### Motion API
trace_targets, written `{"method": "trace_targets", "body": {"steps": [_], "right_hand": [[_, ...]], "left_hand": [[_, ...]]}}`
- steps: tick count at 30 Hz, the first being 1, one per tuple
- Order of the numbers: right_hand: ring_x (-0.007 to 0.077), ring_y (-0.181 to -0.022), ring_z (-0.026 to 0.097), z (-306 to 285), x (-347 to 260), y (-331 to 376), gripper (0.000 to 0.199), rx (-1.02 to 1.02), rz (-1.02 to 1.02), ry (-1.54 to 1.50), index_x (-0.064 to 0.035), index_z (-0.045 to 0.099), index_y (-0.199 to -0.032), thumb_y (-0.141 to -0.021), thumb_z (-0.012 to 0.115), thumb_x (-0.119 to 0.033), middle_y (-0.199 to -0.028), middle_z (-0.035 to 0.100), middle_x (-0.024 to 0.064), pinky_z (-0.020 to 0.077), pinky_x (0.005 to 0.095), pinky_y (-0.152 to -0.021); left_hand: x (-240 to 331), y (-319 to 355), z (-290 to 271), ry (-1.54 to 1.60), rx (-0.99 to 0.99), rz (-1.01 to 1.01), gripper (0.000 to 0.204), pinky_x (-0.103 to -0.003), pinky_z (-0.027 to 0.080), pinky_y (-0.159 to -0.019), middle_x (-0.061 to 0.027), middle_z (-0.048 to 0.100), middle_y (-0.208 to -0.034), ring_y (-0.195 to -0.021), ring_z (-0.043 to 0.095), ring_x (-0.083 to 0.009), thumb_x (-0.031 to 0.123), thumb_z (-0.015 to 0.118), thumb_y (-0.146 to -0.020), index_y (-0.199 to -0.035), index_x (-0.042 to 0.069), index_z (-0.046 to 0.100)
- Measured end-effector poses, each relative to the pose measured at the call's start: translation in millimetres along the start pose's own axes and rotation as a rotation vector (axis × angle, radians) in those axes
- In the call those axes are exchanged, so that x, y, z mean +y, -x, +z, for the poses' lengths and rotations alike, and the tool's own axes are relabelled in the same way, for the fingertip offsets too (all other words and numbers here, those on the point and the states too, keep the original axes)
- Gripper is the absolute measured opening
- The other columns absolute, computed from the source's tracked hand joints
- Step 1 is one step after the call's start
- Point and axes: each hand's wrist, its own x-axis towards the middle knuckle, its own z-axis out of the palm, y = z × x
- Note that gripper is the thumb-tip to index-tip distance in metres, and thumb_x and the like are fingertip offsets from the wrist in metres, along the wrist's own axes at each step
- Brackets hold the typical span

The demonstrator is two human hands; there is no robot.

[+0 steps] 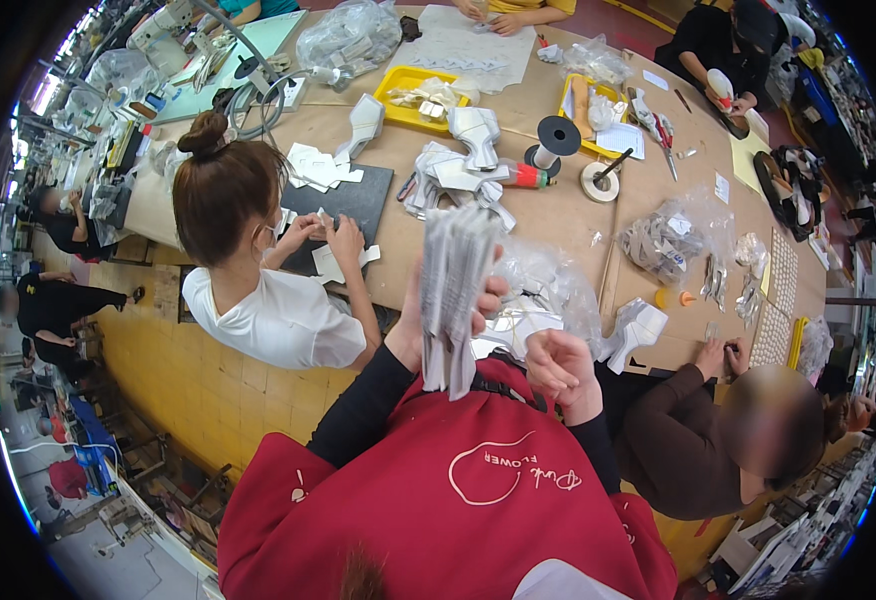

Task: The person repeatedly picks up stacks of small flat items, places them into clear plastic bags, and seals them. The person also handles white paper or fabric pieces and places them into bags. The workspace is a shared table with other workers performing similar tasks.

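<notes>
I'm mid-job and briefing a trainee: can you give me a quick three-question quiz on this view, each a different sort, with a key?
1. Multiple choice: where is the stack of grey-white pieces?
A) flat on the table
B) in the wearer's left hand
C) inside a plastic bag

2. True or false: the wearer's right hand is gripping a pair of scissors.

3. Fill in: the tray to the left of the black spool is ____ in colour.

Key:
1. B, held upright.
2. False; the right hand is loosely curled beside the stack, with nothing visible in it.
3. Yellow.
</notes>
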Motion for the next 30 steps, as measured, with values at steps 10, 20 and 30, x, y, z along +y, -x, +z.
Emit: {"method": "trace_targets", "body": {"steps": [10,20,30], "right_hand": [[0.0154,-0.096,0.051,86.4,7.7,-32.0,0.09,0.503,-0.594,1.27,-0.0024,0.018,-0.149,-0.077,0.07,-0.013,-0.136,0.04,0.0147,0.0414,0.0316,-0.09],[0.0381,-0.13,0.04,85.3,25.7,-48.5,0.07,0.602,-0.864,1.856,-0.0064,0.039,-0.135,-0.072,0.068,-0.002,-0.142,0.033,0.0266,0.0318,0.0417,-0.108],[0.0452,-0.126,0.046,90.9,15.1,-38.4,0.026,0.603,-0.706,1.77,0.0106,0.065,-0.098,-0.09,0.052,-0.01,-0.139,0.04,0.0342,0.0354,0.0415,-0.104]], "left_hand": [[-19.2,15.1,-18.5,-0.345,0.264,0.18,0.07,-0.049,0.047,-0.1,-0.0185,0.05,-0.137,-0.12,0.055,-0.0324,0.048,0.063,-0.088,-0.139,0.005,0.042],[-25.9,11.6,-23.5,-0.221,0.136,0.238,0.074,-0.049,0.052,-0.095,-0.0168,0.057,-0.129,-0.114,0.059,-0.0309,0.058,0.059,-0.086,-0.138,0.007,0.045],[-28.6,10.1,-12.9,-0.268,0.189,0.316,0.076,-0.053,0.049,-0.097,-0.0179,0.051,-0.136,-0.119,0.056,-0.0337,0.062,0.053,-0.088,-0.141,0.009,0.042]]}}
